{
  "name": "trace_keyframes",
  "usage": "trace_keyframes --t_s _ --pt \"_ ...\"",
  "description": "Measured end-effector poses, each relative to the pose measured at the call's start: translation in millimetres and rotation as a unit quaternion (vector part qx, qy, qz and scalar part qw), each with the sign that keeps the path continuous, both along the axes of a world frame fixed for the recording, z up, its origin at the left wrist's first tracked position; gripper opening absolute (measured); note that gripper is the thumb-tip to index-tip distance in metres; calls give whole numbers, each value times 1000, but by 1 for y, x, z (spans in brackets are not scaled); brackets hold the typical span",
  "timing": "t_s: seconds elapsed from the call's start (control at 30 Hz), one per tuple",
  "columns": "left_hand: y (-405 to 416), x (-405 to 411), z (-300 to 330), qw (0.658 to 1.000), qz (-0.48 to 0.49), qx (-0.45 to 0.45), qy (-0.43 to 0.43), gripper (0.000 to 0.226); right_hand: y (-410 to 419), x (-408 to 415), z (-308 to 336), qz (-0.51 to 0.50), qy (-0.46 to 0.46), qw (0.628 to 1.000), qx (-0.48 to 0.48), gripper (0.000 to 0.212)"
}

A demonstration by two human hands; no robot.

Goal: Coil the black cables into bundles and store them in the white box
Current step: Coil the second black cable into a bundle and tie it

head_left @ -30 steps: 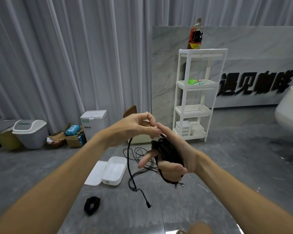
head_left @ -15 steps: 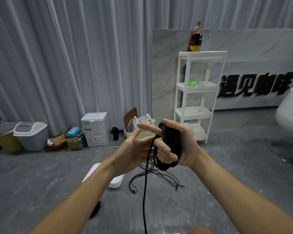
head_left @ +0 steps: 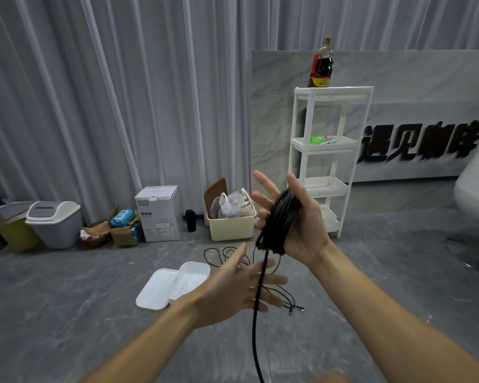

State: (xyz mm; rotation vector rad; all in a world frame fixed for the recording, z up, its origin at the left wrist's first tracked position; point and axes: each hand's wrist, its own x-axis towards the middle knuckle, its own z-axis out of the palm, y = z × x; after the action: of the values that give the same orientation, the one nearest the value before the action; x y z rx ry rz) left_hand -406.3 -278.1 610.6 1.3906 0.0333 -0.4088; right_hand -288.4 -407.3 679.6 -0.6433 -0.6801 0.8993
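The right hand (head_left: 296,217) is raised palm-up with its fingers spread and nearly straight; a thick bundle of black cable (head_left: 278,219), matte and round in section, is wound in many loops around the palm, so the grip is spread wide, not pinching. One loose strand (head_left: 257,313) drops straight down from the bundle's lower end and runs out past the bottom edge of the view. The left hand (head_left: 238,288) hovers lower, fingers straight and fanned, palm turned toward the strand, which crosses in front of its fingertips; whether they touch it I cannot tell. Behind it on the grey stone-patterned floor (head_left: 67,313) lies a loose tangle of thin black cables (head_left: 233,255) with small plugs at their ends. Just left of that tangle sits the white box (head_left: 192,277), smooth plastic with rounded corners, open, its flat lid (head_left: 155,290) lying against its left side.
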Motion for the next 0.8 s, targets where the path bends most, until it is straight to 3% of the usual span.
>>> trace_keyframes --t_s 0.13,0.3,0.37,0.43,0.5,0.73,0.8 --pt "1 -1 10 998 33 46 -7 60 5 3 0 -147 -68 982 -100 61" --pt "13 3 36 954 71 274 -100 20 8 5 -20 -189 -174 930 -264 65" --pt "22 6 47 917 79 363 -146 14 5 5 -24 -169 -196 904 -341 59" --pt "27 8 57 903 84 382 -176 7 2 7 -25 -117 -154 905 -378 61" --pt "30 9 62 909 76 369 -179 10 1 6 -26 -50 -127 913 -385 64" --pt "31 6 82 914 3 347 -208 35 -7 -2 -17 126 -204 877 -416 95" --pt "33 7 86 912 8 349 -215 39 -1 -10 -11 148 -201 884 -394 81"
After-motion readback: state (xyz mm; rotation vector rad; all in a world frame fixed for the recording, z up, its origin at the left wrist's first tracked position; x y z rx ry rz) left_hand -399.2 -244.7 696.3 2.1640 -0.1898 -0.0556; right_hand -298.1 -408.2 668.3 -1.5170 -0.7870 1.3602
